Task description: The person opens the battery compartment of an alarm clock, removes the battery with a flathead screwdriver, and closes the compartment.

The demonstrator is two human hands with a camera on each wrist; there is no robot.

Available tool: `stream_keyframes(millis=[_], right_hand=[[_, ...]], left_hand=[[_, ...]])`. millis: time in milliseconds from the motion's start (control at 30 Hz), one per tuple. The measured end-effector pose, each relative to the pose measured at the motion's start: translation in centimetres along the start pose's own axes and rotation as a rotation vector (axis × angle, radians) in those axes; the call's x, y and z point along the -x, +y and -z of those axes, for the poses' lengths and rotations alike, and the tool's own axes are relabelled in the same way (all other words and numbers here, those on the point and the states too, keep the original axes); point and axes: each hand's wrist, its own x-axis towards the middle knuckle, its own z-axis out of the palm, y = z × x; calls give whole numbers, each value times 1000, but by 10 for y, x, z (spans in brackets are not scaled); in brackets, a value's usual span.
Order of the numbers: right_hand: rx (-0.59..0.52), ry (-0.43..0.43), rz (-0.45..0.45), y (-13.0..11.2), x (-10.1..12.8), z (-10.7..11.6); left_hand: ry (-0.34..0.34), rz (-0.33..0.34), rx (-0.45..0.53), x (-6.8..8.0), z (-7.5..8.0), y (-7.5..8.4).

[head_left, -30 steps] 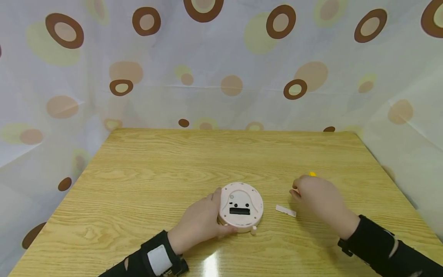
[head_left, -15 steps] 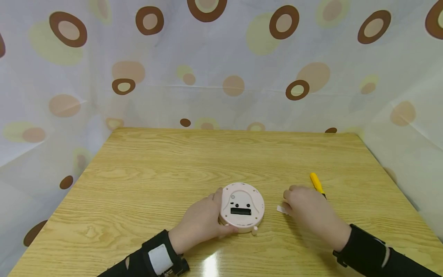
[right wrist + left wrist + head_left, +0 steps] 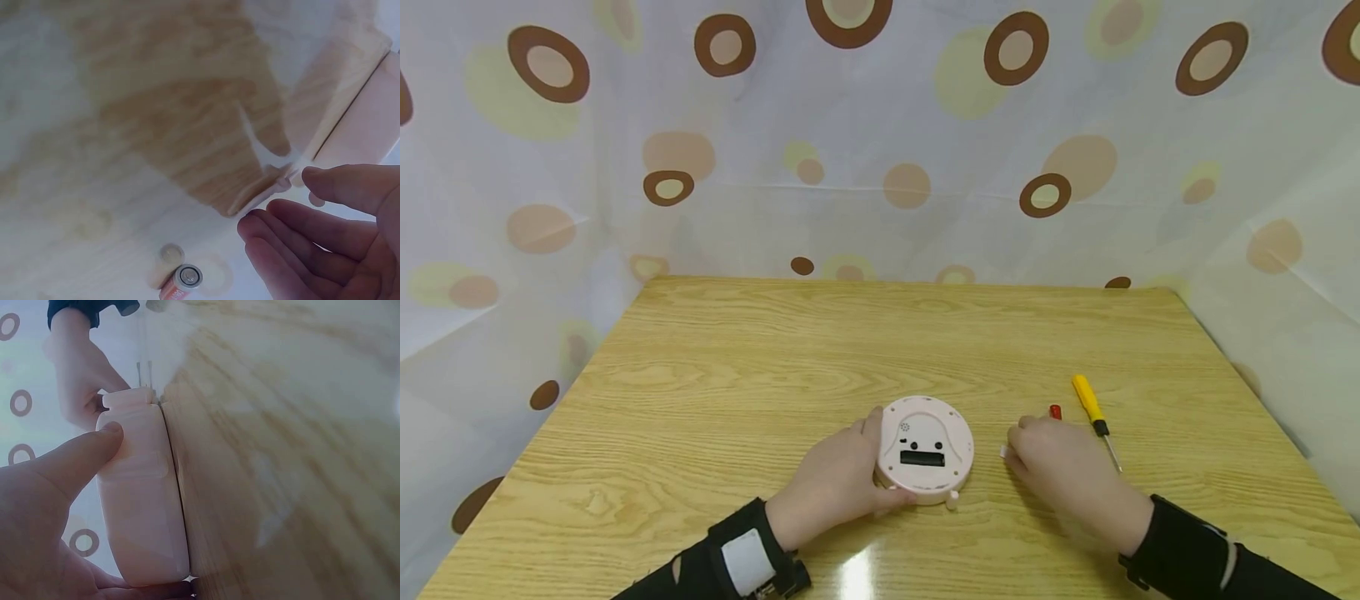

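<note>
A round, pale pink alarm clock lies on the table with its back up, showing two dark knobs and an uncovered dark battery compartment. My left hand grips its left side, thumb on the lower rim in the left wrist view. My right hand is low over a small pale battery cover; in the right wrist view thumb and fingertips lie right at its edges, fingers loosely bent. In the head view that hand hides most of the cover. Just behind it lies a red battery, its end visible in the right wrist view.
A screwdriver with a yellow and black handle lies right of the right hand, its shaft pointing toward the person. The wooden table ends at a white patterned curtain on the back and sides.
My right hand has put the red battery down and moved left and toward me, over the battery cover. The screwdriver has come into sight. The left hand and clock have stayed put.
</note>
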Motion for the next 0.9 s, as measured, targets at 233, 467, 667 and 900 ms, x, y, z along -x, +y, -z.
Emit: stream_keyframes(millis=[233, 467, 667, 900], right_hand=[[12, 47, 27, 0, 1, -4], [4, 22, 2, -5, 1, -4], [29, 5, 6, -8, 3, -4], [79, -10, 31, -8, 3, -5]], left_hand=[[-3, -2, 1, 1, 0, 0], [0, -3, -2, 0, 0, 0], [2, -7, 2, 0, 1, 0], [2, -1, 7, 0, 1, 1]])
